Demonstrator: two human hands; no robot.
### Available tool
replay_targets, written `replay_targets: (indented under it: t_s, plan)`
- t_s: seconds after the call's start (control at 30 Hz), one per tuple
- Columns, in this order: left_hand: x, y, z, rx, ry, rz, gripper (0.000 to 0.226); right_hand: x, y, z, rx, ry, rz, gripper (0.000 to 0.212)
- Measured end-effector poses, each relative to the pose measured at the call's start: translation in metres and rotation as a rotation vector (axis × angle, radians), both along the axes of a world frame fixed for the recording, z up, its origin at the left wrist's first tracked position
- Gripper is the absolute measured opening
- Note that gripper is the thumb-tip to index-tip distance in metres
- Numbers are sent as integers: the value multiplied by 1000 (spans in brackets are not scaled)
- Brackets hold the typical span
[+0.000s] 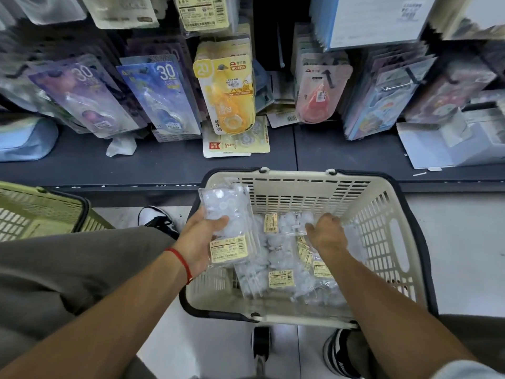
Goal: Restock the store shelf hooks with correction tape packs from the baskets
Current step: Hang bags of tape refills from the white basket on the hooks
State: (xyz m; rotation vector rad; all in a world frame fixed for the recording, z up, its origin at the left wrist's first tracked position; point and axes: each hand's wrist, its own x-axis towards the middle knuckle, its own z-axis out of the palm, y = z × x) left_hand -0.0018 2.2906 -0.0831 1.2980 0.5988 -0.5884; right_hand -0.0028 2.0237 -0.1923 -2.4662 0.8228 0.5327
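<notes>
The left hand (202, 239) grips a stack of clear packs (229, 228) over the near-left of the cream basket (382, 228), long axis running near to far, yellow label at the near end. The right hand (325, 233) reaches palm-down into the basket, fingers curled among loose packs (281, 272); whether it holds one, I cannot tell. On the far shelf (164, 160), hanging packs read "30" (166, 73) and "NO.8953" (237, 67).

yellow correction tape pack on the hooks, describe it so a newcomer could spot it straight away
Start at the cream basket on the floor and look straight up past the dark shelf ledge to the row of hanging packs. The yellow correction tape pack hangs near the middle. It is the only yellow-orange one, between a blue "30" pack and a pink pack.
</notes>
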Motion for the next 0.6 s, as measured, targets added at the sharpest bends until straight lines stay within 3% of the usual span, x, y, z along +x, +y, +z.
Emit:
replay_targets:
  t_s: [0.07, 0.3, 0.47, 0.6]
  plan:
    - [0, 0, -1, -12, 10, 11, 40, -2, 0, -16, 145, 41, -26, 63]
    - [4, -1, 3, 13, 66, 92, 29, 2, -7, -22, 830, -232, -628, 42]
    - [5, -15, 15, 100, -2, 118, 21, -11, -36, 36, 1112, -308, -494, 28]
    - [2, -35, 37, 128, -125, 55, 42, -1, -28, 103, 1243, -373, -238, 24]
